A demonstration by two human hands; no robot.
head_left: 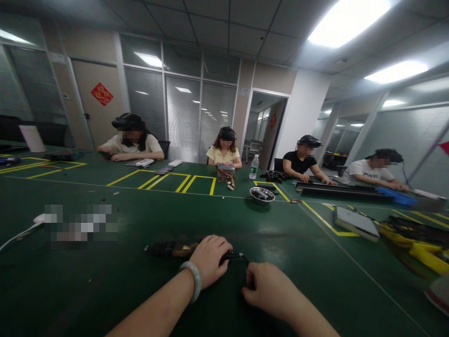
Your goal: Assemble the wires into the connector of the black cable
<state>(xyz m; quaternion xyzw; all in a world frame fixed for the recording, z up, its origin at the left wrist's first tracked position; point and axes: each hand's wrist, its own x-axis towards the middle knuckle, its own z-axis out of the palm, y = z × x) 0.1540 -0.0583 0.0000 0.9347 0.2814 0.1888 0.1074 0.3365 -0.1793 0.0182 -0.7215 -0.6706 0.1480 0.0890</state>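
Observation:
A corded electric screwdriver (168, 249), with a black front end and a brownish body, lies on the green table with its tip pointing left. Over its rear part is my left hand (210, 260), a pale green bangle at the wrist, fingers curled around the tool. From the right end of the tool a black cord (242, 255) runs toward my right hand (268, 288). That hand is closed, fingertips pinched at the cord just above the tabletop. My palm and fingers hide part of the tool's body and the cord's further run.
A metal bowl (262, 195) of dark parts stands ahead, near a water bottle (254, 167). To the right lie a grey box (355, 222) and a black and yellow bag (417, 241). A white cable (21, 235) lies left. Several people sit across the yellow-taped table (140, 276).

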